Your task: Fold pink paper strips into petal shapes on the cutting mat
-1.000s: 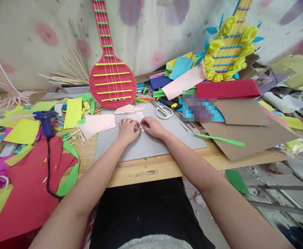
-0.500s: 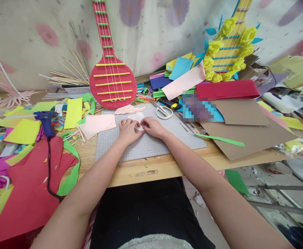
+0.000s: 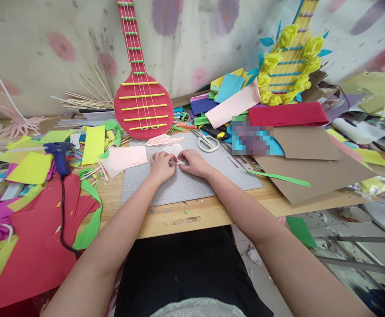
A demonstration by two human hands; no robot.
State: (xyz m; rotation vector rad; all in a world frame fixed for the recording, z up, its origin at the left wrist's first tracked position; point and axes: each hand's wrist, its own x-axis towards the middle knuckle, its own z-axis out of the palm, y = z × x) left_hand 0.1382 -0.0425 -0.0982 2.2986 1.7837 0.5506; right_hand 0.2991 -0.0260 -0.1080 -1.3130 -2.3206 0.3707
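Over the grey cutting mat [image 3: 199, 189] my two hands meet at a small piece of pale pink paper [image 3: 174, 149]. My left hand [image 3: 163, 165] has its fingers curled onto the paper's left side. From the right, my right hand [image 3: 192, 163] pinches the paper with thumb and fingertips. The fingers hide much of the piece, its lower edge most of all. A stack of pale pink sheets [image 3: 128, 157] lies left of my left hand. Just beyond the hands rest folded pink paper pieces [image 3: 164, 140].
White-handled scissors [image 3: 208, 143] lie right of my hands. A red paper lute [image 3: 144, 108] stands behind. To the left are a blue glue gun [image 3: 58, 158] with a black cord and red sheets [image 3: 43, 233]. Brown cardboard [image 3: 298, 176] covers the right side.
Both hands have shifted slightly. The left thumb has drawn in toward the fingers, and the fingertips of both hands sit closer together on the paper.
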